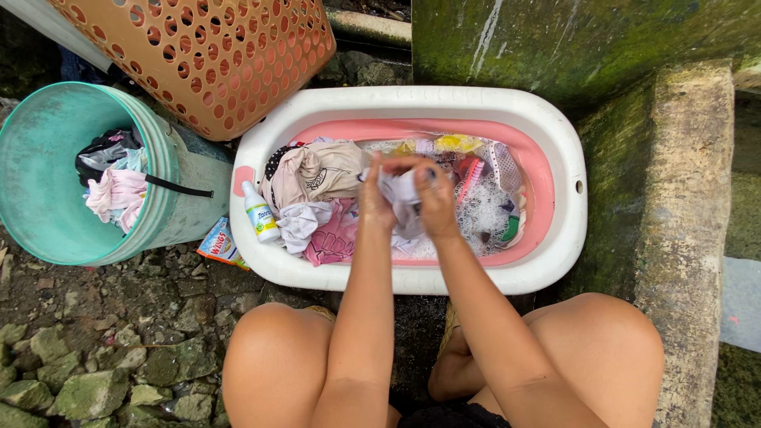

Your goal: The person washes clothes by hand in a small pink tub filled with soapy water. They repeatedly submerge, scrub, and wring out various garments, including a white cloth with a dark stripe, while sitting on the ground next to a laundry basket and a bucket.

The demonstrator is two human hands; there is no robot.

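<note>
Both my left hand [376, 194] and right hand [436, 198] clench the small white wet cloth [400, 190] at frame centre, above the white-rimmed pink plastic tub [555, 238]; best rub knuckles together, low over suds.

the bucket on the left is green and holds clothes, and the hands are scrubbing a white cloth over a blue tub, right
Not quite: the tub is white outside and pink inside, not blue, as the head view shows. The rest holds: the green bucket holds clothes, and the left hand and right hand grip a white cloth.
</note>
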